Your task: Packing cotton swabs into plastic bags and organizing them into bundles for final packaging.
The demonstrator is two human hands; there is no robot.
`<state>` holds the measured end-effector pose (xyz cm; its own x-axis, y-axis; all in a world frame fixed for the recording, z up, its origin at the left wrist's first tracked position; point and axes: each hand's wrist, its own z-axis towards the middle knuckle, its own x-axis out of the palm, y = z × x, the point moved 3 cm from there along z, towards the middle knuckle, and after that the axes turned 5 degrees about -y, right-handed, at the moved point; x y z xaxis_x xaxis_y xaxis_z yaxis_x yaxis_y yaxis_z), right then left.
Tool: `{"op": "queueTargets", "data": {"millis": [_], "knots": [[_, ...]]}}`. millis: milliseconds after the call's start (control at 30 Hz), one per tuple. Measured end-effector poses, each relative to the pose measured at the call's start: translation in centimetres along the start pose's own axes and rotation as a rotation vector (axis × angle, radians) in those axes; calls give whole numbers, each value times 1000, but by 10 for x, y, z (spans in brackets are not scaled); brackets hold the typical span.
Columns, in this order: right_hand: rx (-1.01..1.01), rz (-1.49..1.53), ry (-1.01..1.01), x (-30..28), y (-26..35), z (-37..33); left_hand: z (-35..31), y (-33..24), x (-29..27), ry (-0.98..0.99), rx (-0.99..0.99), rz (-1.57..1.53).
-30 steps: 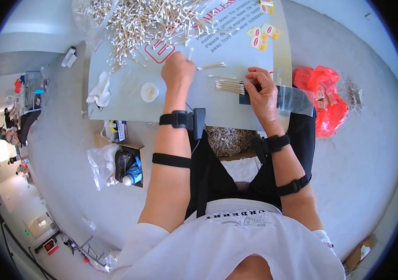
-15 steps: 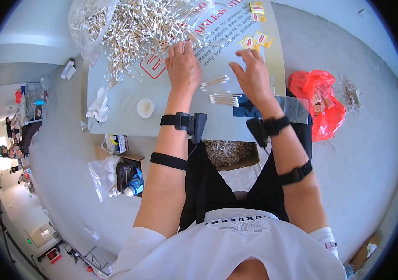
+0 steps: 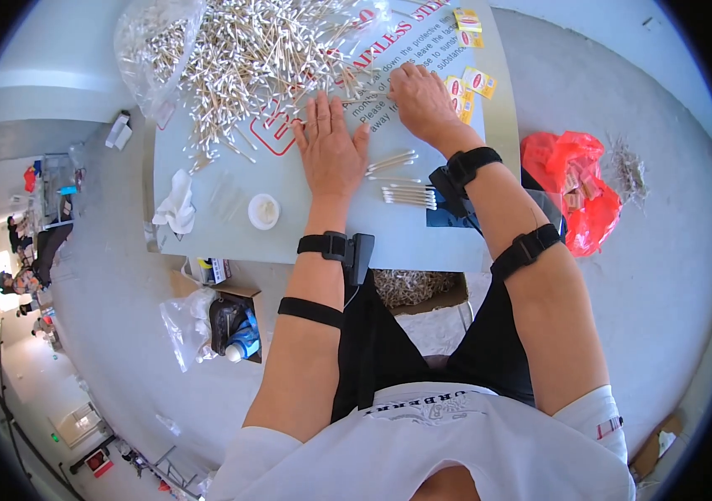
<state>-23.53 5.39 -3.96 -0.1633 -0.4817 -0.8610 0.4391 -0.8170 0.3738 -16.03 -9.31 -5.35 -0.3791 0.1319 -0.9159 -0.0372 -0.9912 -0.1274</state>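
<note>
A big loose pile of cotton swabs point(image 3: 264, 50) covers the far left of the table. My left hand point(image 3: 331, 154) lies flat at the pile's near edge, fingers stretched out and thumb apart. My right hand point(image 3: 424, 102) is further right and farther off, its fingers curled down toward the tabletop; what they hold, if anything, is hidden. Between my forearms a neat row of cotton swabs point(image 3: 408, 197) rests partly on a dark blue flat piece point(image 3: 448, 217). Just beyond that row, a few slanted cotton swabs point(image 3: 392, 161) lie together.
Small yellow-and-white packets point(image 3: 478, 82) sit near the table's right edge. A round white tub point(image 3: 264, 212) and crumpled tissue point(image 3: 175, 203) are at the near left. A red plastic bag point(image 3: 569, 184) stands on the floor at right. Under the table is a box of swabs point(image 3: 414, 288).
My right hand has moved forward and left, its fingers curling in. My left hand has drawn back slightly toward me and flattened out. The view has shifted a little.
</note>
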Motion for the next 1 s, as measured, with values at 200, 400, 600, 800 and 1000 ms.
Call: {"op": "queueTargets", "data": {"millis": [200,400,600,800,1000], "knots": [[-46,58,34,4,19,4,0,-1,-3,-16,-6,-21],[-145,-77,131,3,13,6,1,-5,-3,-3,-24,-33],[-133,154,248,-19,4,-30,-2,6,-10,-178,-28,-151],[-175,191,219,-26,15,-48,-17,2,-19,-178,106,-485],[131,413,-88,-44,0,-78,-60,-50,-30,96,300,-217]]}}
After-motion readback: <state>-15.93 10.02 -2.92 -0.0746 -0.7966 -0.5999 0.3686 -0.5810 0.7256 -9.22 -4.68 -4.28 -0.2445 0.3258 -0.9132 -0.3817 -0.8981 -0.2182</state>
